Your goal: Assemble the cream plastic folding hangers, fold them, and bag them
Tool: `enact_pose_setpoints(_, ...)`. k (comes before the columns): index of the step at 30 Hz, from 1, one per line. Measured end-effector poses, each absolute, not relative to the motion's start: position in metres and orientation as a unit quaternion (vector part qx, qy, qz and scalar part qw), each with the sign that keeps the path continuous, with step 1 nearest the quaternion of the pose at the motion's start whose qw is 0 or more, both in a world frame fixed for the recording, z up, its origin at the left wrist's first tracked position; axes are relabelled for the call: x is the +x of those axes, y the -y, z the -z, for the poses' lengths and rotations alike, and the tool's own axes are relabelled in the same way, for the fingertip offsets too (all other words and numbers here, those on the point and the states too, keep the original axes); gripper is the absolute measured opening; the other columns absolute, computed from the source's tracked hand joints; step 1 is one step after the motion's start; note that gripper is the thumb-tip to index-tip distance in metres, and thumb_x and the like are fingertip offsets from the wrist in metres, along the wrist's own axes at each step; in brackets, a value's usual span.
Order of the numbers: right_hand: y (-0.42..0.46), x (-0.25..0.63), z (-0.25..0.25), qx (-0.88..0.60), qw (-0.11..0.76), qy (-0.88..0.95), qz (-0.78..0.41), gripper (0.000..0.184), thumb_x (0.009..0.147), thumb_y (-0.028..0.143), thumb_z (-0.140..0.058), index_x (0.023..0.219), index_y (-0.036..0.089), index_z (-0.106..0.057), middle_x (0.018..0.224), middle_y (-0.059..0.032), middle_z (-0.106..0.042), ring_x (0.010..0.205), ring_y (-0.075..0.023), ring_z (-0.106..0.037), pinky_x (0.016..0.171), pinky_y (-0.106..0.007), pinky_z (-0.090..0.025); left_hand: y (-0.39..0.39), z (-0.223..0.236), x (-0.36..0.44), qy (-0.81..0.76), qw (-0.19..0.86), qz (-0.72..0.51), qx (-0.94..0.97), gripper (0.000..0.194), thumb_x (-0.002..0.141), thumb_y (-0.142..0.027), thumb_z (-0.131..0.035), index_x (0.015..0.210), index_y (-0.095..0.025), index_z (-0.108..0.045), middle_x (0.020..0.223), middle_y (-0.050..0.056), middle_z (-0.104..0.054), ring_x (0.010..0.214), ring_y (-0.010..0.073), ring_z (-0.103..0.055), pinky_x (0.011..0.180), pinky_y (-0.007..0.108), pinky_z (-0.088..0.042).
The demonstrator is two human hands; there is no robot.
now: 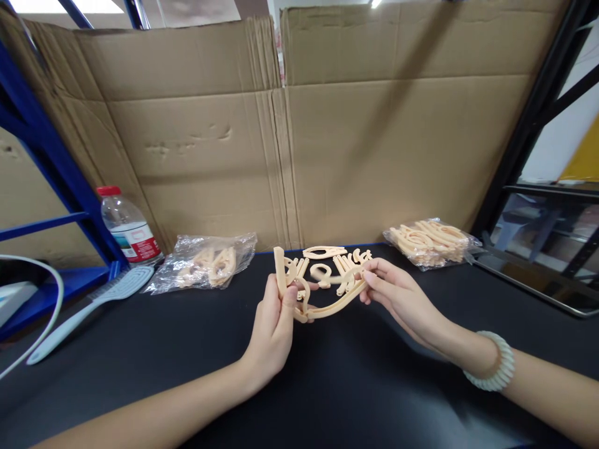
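Note:
My left hand [274, 321] is closed around the left end of a cream plastic folding clothes hanger [337, 308], with one arm of it standing upright above the thumb. A curved arm runs from there to my right hand [397, 299], whose thumb and fingers pinch its far end. The hanger is held above the black table. Behind it lie loose cream parts: a long looped piece [324, 252], a round-ended piece [321, 272], several straight strips [345, 264] and small hooks [362, 255]. Some of these parts are hidden behind the hanger and my hands.
To the left are a clear plastic bag of cream parts [206, 265], a pale blue hairbrush [98, 302] and a red-capped bottle [132, 231]. Another filled bag [428, 242] and a dark, flat, metal-edged object [533, 284] are at right. Cardboard [374, 137] walls the back.

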State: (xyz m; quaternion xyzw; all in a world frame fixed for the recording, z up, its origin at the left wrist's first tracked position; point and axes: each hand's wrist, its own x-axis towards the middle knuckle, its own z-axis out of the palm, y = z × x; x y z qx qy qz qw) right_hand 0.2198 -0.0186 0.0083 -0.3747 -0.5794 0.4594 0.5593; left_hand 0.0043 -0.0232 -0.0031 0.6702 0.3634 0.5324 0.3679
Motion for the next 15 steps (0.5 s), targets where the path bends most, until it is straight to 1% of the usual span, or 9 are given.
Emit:
enact_pose_setpoints(3, 0.0182, 0.2195, -0.0072, -0.361, 0.586, 0.554, -0.469, 0.026, 0.080, 0.044, -0.062, 0.081, 0.020, -0.050, 0.080, -0.0005, -0.057, 0.060, -0.0108, -0.052, 0.057, -0.028, -0.045, 0.0231, 0.0039, 0.0037, -0.363, 0.381, -0.535, 0.661, 0.023, 0.097, -0.043, -0.038, 0.102, -0.021, -0.044, 0.109, 0.006, -0.063, 0.067, 0.0130, -0.065, 0.059, 0.030, -0.058)
enact_pose_setpoints(5, 0.0171, 0.2205, -0.0061, -0.362, 0.607, 0.541, -0.455, 0.027, 0.079, 0.043, -0.064, 0.084, 0.021, -0.050, 0.081, -0.0008, -0.059, 0.059, -0.0105, -0.050, 0.057, -0.027, -0.043, 0.0231, 0.0038, 0.0037, -0.357, 0.388, -0.531, 0.663, 0.023, 0.097, -0.042, -0.039, 0.101, -0.021, -0.045, 0.106, 0.005, -0.063, 0.061, 0.0111, -0.062, 0.057, 0.028, -0.057)
enact_pose_setpoints(7, 0.0158, 0.2219, -0.0051, -0.372, 0.626, 0.530, -0.435, 0.029, 0.077, 0.040, -0.068, 0.092, 0.021, -0.053, 0.081, -0.0014, -0.061, 0.063, -0.0117, -0.051, 0.057, -0.026, -0.042, 0.0231, 0.0032, 0.0039, -0.351, 0.400, -0.524, 0.665, 0.023, 0.097, -0.042, -0.040, 0.101, -0.020, -0.045, 0.103, 0.005, -0.064, 0.060, 0.0110, -0.062, 0.053, 0.026, -0.054)
enact_pose_setpoints(10, 0.0151, 0.2224, -0.0055, -0.370, 0.642, 0.520, -0.424, 0.039, 0.074, 0.035, -0.071, 0.107, 0.021, -0.057, 0.084, -0.0022, -0.062, 0.072, -0.0130, -0.051, 0.056, -0.024, -0.039, 0.0237, 0.0018, 0.0039, -0.360, 0.416, -0.510, 0.661, 0.022, 0.096, -0.042, -0.041, 0.099, -0.020, -0.045, 0.100, 0.005, -0.064, 0.061, 0.0130, -0.064, 0.048, 0.023, -0.049)
enact_pose_setpoints(12, 0.0156, 0.2212, -0.0069, -0.356, 0.645, 0.519, -0.434, 0.034, 0.074, 0.033, -0.072, 0.103, 0.020, -0.060, 0.086, -0.0013, -0.060, 0.071, -0.0116, -0.048, 0.056, -0.023, -0.038, 0.0245, 0.0001, 0.0027, -0.366, 0.422, -0.488, 0.670, 0.023, 0.096, -0.042, -0.041, 0.098, -0.020, -0.046, 0.099, 0.005, -0.063, 0.060, 0.0132, -0.064, 0.046, 0.022, -0.045)
enact_pose_setpoints(15, 0.0161, 0.2193, -0.0081, -0.335, 0.646, 0.514, -0.454, 0.021, 0.074, 0.031, -0.074, 0.084, 0.019, -0.060, 0.081, 0.0015, -0.054, 0.065, -0.0088, -0.044, 0.059, -0.022, -0.040, 0.0257, -0.0047, -0.0004, -0.341, 0.424, -0.436, 0.717, 0.029, 0.094, -0.046, -0.043, 0.099, -0.019, -0.052, 0.098, 0.005, -0.062, 0.060, 0.0133, -0.061, 0.053, 0.024, -0.046)
